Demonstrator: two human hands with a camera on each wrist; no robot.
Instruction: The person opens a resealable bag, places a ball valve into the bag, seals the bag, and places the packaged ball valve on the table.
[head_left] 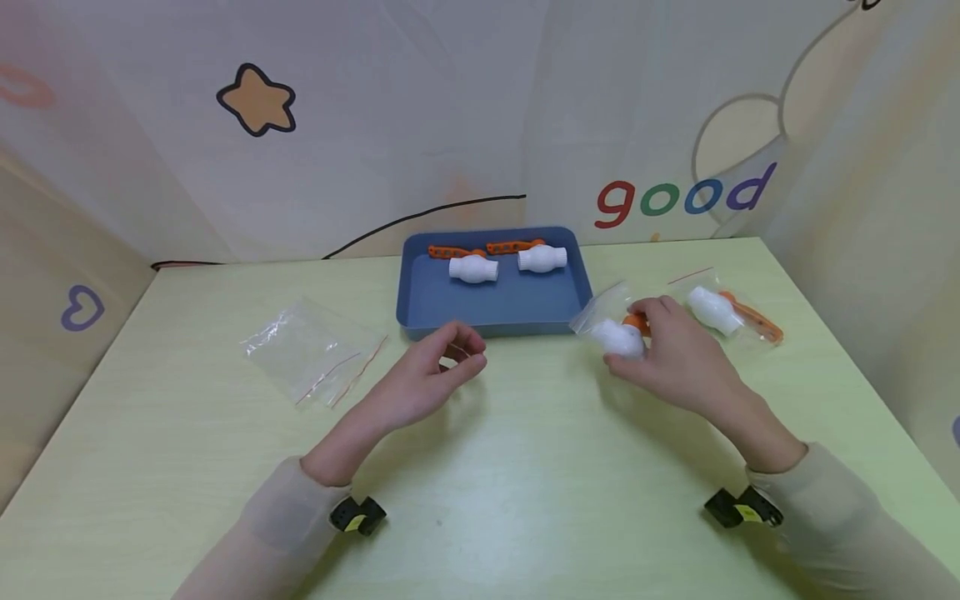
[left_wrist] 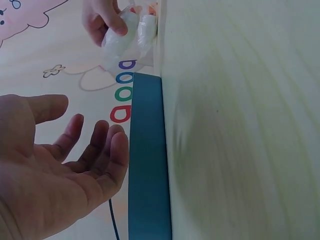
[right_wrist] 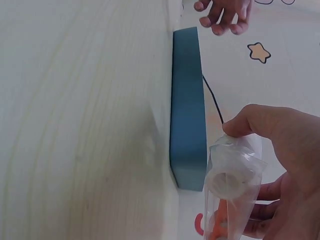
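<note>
The fingers [head_left: 655,307] of the right hand [head_left: 686,358] are gripping a bagged valve [head_left: 620,340], raised above the bench [head_left: 487,500] beside the tray [head_left: 495,307]; the left hand [head_left: 416,385] is hovering, its fingers loosely curved, holding nothing. Unbagging is apparently starting, the next move probably calling for left fingers on the bag [head_left: 602,306].

Tabletop [head_left: 480,450], pale yellow-green, faint wood grain. Upper centre of the frame: one blue rectangular tray [head_left: 495,329]. Left of centre: clear zip-lock bags [head_left: 303,350], overlapping, red seal lines. Right: one filled zip-lock bag [head_left: 729,315], containing a white valve body [head_left: 711,310] and orange lever [head_left: 753,319].
</note>
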